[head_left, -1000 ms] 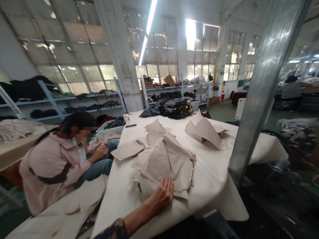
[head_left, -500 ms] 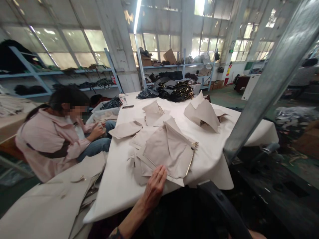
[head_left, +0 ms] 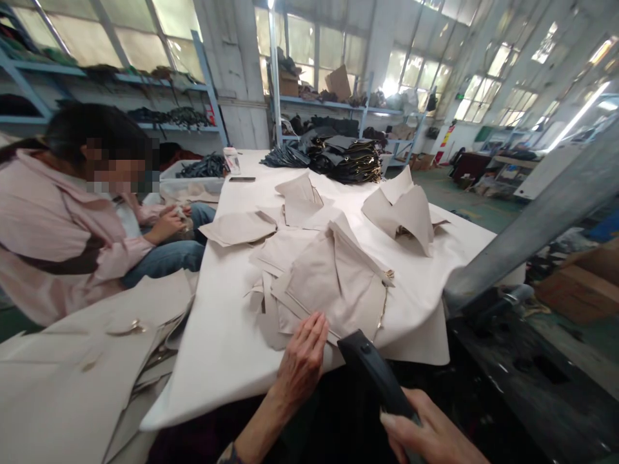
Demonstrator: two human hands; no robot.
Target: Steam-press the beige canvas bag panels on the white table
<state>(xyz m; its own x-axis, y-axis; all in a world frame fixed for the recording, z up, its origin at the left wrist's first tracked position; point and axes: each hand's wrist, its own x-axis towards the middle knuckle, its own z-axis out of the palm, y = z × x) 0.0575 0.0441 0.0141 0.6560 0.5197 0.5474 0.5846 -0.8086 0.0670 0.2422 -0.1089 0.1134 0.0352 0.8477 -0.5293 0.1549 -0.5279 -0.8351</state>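
Note:
My left hand (head_left: 304, 351) lies on the near edge of a beige fabric piece (head_left: 324, 277), fingers stretched out. This piece rests on a loose pile of similar pieces and has a metal zipper (head_left: 383, 309) along its right side. My right hand (head_left: 420, 425) is wrapped round the grip of a black curved tool (head_left: 374, 370). The tool's blunt tip is at the near edge of the fabric, just right of my left fingers. All this lies at the front of a table with a white cover (head_left: 217, 341).
Beige pieces (head_left: 394, 212) stand at the back right of the table, a black stack (head_left: 345, 154) behind. A person in pink (head_left: 72, 212) sits at the left, near more beige panels (head_left: 58, 374). A metal post (head_left: 532, 212) slants up at the right.
The black tool has moved up and left to the fabric's near edge, and my right hand on it has come into clear view. The camera view has shifted down and right.

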